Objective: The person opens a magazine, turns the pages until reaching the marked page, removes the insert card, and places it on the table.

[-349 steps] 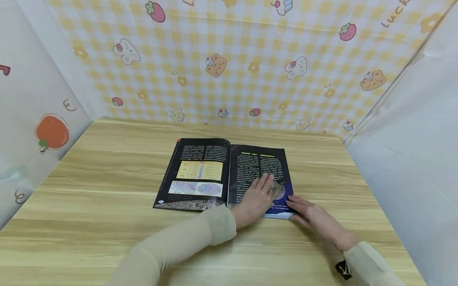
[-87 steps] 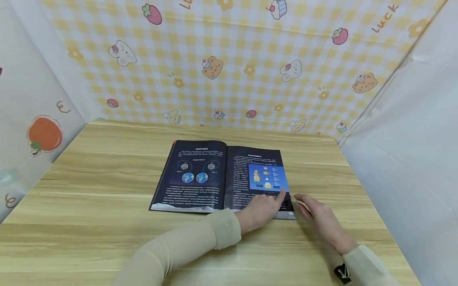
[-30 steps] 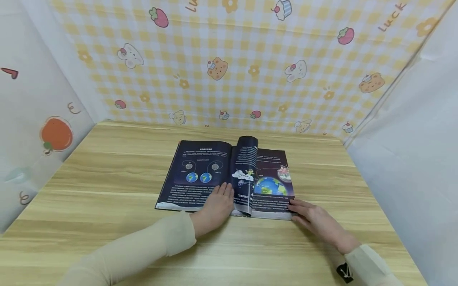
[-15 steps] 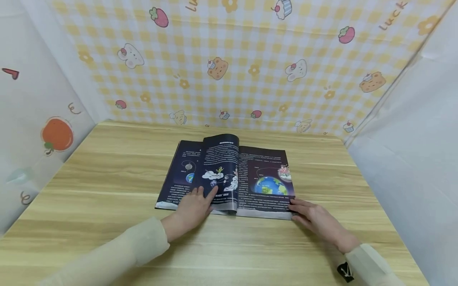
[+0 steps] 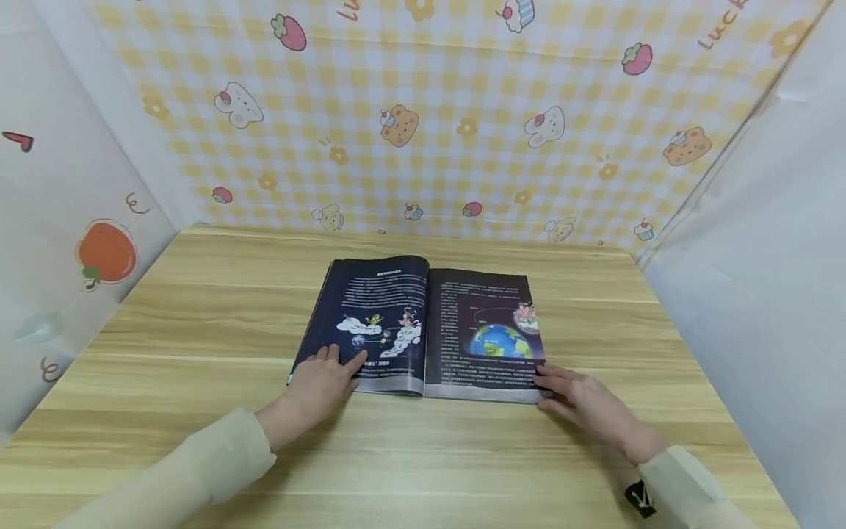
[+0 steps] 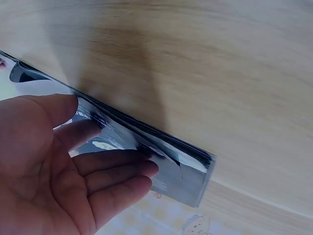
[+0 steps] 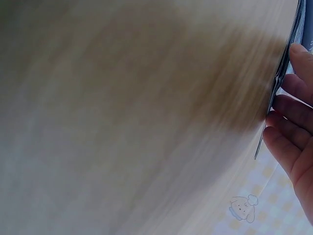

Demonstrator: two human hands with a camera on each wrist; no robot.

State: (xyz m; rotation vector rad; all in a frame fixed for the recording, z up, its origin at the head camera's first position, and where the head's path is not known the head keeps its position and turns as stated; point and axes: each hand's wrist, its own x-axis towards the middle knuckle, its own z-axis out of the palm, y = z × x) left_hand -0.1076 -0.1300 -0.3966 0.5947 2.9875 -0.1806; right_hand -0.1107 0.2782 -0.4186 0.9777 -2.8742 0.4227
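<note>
Here we are with the book spread mid-frame, flat on the wooden table, its spine running top to bottom. Left of centre, we see the left hand resting on the lower part of the left page, fingers relaxed and slightly spread, pinching nothing. Over at lower right, the right hand meets the lower corner of the right page, fingers nearly straight with their tips at the book's edge, thumb apart from them.

We'd call this step smoothing a page down, and we want soft, flat fingers for it. The left page bows up beside the spine, so we do best stroking outward from there; shoving at the corner could crease the paper. Light contact on the right should keep the book from sliding.

Containers? We spot none in these views. The globe at right of centre is only print on paper, so there's nothing to look inside.
</note>
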